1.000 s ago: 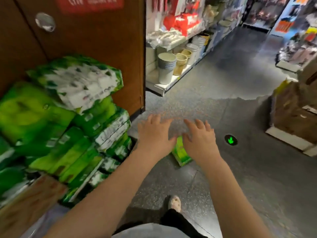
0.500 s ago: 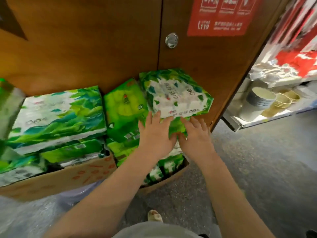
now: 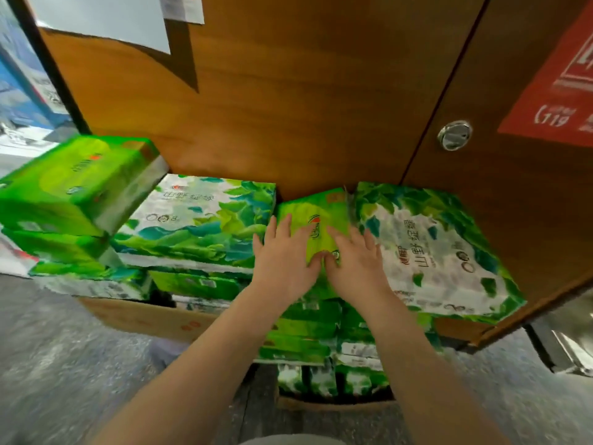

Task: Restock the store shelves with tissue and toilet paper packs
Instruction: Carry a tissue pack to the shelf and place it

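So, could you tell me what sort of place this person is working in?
Most likely a shop's stock corner. Many green tissue packs are stacked in open cardboard boxes on a speckled floor against wooden cabinet doors bearing a red notice. Both hands, left hand and right hand, rest on one pack.

Even, fairly bright indoor light falls from above, with no hard shadows. The wooden door shows a soft warm sheen across its middle, and the round metal lock carries a small bright glint. The green packs look strongly saturated, and their plastic wrap is slightly glossy. Deep shadow fills the gaps between packs low in the stack. The wide-angle lens bends the door edges and stretches things near the borders. Motion blur smears the floor, the left pack and the lower corners; print on the packs is soft, and the red sign is barely legible.
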